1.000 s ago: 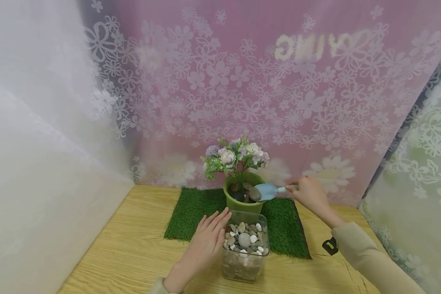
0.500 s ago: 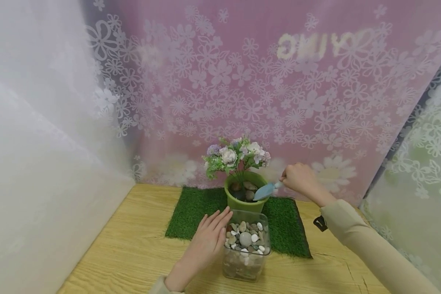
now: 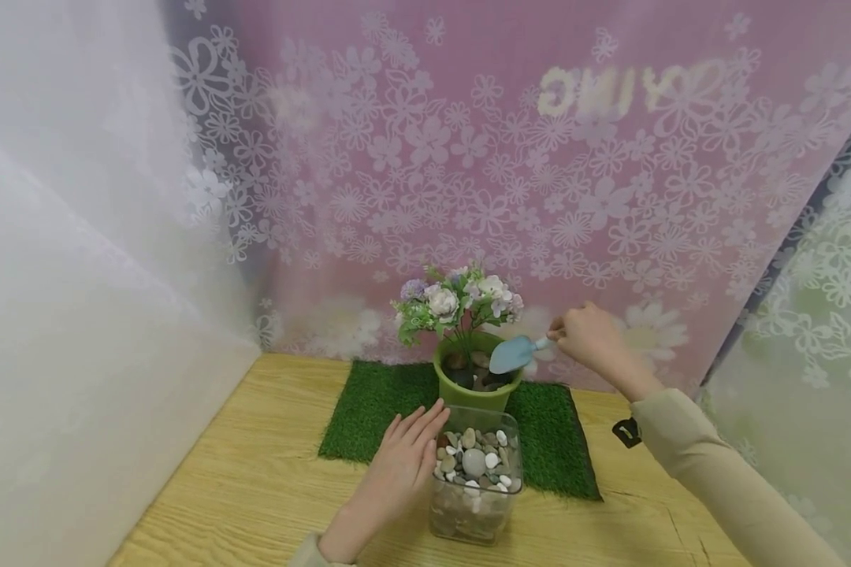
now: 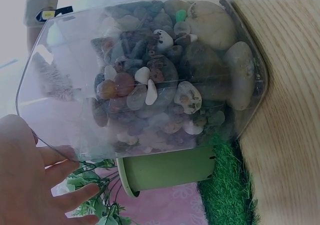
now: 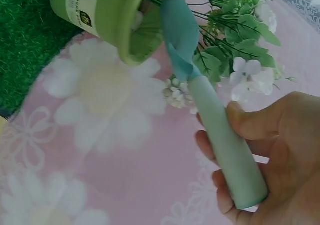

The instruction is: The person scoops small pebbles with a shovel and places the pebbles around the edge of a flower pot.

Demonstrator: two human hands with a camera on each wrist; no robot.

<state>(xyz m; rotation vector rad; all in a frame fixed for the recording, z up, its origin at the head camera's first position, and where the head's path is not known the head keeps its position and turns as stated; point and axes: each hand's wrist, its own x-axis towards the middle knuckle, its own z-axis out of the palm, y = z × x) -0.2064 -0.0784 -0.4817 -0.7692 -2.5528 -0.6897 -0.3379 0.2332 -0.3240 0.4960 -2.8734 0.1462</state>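
My right hand [image 3: 592,342] holds a small light blue trowel [image 3: 509,356] by its pale handle [image 5: 227,145], thumb on one side and fingers curled round the other. No stone lies on the blade, which is over the right rim of a green flowerpot [image 3: 472,400]. White and purple flowers [image 3: 443,303] stand in the pot, with large stones [image 3: 481,360] round their stems. My left hand [image 3: 400,465], fingers straight and spread, rests against the left rim of a clear plastic container [image 3: 468,524]. Many pebbles [image 4: 150,85], grey, white and brown, fill much of it.
A green artificial grass mat [image 3: 369,409] lies under the pot on the wooden table [image 3: 241,472]. A pink flowered curtain [image 3: 425,197] hangs close behind the pot, and a pale sheet [image 3: 99,276] hangs on the left.
A large grey stone on the trowel's blade went into the pot as the blade tipped down. The trowel has since risen slightly without it. My left hand stays at the container.
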